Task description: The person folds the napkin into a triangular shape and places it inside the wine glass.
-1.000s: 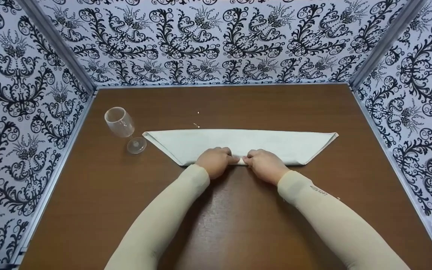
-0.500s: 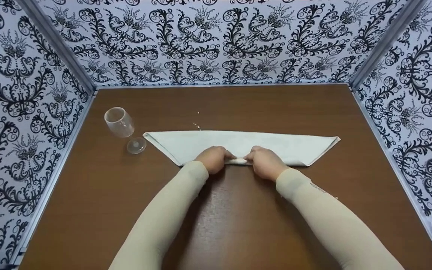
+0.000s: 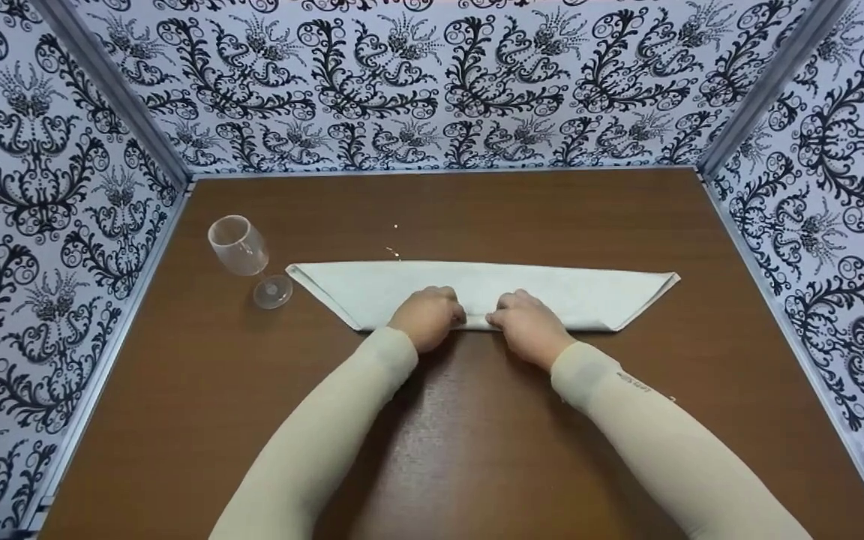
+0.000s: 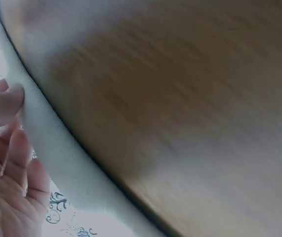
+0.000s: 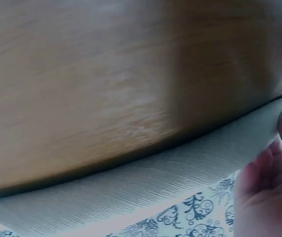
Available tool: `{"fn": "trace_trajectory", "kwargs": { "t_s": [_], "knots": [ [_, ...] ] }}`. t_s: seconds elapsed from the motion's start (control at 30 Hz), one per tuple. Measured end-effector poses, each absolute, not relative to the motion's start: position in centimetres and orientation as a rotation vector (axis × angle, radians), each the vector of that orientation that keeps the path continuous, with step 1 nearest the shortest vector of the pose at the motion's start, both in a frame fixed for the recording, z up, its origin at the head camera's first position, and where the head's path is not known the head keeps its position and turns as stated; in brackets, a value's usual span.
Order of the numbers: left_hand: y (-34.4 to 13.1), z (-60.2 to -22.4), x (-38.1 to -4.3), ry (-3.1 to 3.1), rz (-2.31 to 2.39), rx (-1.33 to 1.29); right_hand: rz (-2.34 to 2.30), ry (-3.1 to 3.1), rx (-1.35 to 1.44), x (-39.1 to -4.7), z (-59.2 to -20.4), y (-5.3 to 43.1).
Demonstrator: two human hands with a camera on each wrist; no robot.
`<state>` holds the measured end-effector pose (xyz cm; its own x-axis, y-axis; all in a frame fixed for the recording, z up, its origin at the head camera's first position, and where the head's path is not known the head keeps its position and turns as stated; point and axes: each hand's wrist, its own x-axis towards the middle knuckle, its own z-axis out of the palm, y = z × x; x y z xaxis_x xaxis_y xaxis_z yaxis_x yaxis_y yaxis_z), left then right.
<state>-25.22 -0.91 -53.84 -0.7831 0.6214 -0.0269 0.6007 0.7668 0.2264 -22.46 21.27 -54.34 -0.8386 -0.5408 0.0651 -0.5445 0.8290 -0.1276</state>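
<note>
My brown wood-grain desk (image 3: 432,465) sits inside 3 white walls (image 3: 417,82) with black scrollwork. On it lies a long, folded, white cloth (image 3: 477,281); the fingers of my left hand (image 3: 427,319) and right hand (image 3: 529,328) pinch its near edge. A clear stemmed glass (image 3: 240,249) stands just beside its left corner.

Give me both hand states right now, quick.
Left hand: closed, pinching the near edge of the folded white cloth.
Right hand: closed, pinching the same edge farther right.
</note>
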Motion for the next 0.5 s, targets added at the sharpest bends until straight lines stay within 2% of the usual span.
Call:
{"fn": "trace_trajectory", "kwargs": {
  "t_s": [0.27,0.5],
  "knots": [
    [-1.78,-54.42,-24.77,2.860,0.132,1.286,0.141,-2.991,1.031,-21.64,-53.93,21.84],
    [-1.34,-54.74,-24.96,2.865,0.140,1.240,0.170,-2.980,1.038,-21.40,-53.78,21.95]
  ]
}}
